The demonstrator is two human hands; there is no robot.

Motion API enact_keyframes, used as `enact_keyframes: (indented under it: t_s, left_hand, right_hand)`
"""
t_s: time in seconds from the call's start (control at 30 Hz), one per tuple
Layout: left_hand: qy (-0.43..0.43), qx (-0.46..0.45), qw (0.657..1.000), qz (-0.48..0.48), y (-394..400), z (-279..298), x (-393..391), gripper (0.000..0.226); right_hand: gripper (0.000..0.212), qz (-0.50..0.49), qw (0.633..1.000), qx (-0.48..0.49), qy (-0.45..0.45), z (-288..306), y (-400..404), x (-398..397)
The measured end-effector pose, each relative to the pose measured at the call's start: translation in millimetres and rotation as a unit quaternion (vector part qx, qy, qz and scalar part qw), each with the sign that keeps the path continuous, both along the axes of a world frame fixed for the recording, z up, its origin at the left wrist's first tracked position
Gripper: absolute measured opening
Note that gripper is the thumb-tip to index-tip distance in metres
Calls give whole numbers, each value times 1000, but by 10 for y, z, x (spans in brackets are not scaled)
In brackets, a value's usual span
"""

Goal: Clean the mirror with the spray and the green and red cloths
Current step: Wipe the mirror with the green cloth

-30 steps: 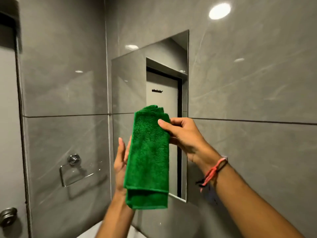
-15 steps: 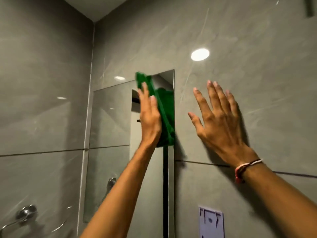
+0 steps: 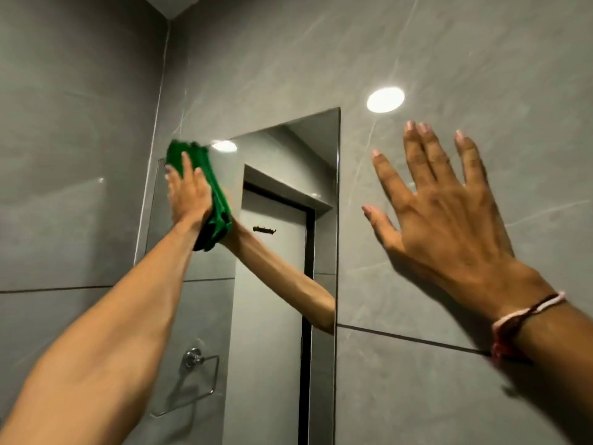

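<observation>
A tall frameless mirror (image 3: pixel 276 316) hangs on the grey tiled wall. My left hand (image 3: pixel 189 195) presses a folded green cloth (image 3: pixel 216 200) flat against the mirror's upper left corner, fingers stretched over it. My right hand (image 3: pixel 446 220) rests spread and empty on the grey wall tile to the right of the mirror, a red and white thread band at the wrist. The mirror reflects my left forearm and a door. The spray and the red cloth are out of sight.
A chrome towel ring (image 3: pixel 195 361) shows as a reflection low in the mirror. A round ceiling light glares off the wall tile (image 3: pixel 385 99) above my right hand. A side wall meets the mirror wall at the left corner (image 3: pixel 160 91).
My left hand has slid the green cloth from the mirror's top right edge across to its upper left corner. My right hand stays flat on the wall.
</observation>
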State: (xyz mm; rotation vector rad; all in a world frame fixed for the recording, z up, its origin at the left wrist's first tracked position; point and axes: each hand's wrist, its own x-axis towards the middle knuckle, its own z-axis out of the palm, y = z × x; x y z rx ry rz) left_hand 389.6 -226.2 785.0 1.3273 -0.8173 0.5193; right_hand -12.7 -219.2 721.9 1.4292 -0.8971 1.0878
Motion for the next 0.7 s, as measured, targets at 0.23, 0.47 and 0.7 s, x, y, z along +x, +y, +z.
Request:
enact_keyframes:
  t_s: [0.23, 0.47, 0.7]
  left_hand:
    - [228, 49, 972, 8, -24, -2241, 736, 56]
    - [428, 72, 901, -6, 110, -4358, 140, 55]
    - [413, 3, 910, -36, 191, -3972, -427, 54]
  right_hand:
    - [77, 43, 997, -64, -10, -26, -110, 49]
    - [75, 130, 990, -60, -14, -47, -432, 89]
    - [77, 84, 996, -37, 5, -34, -97, 37]
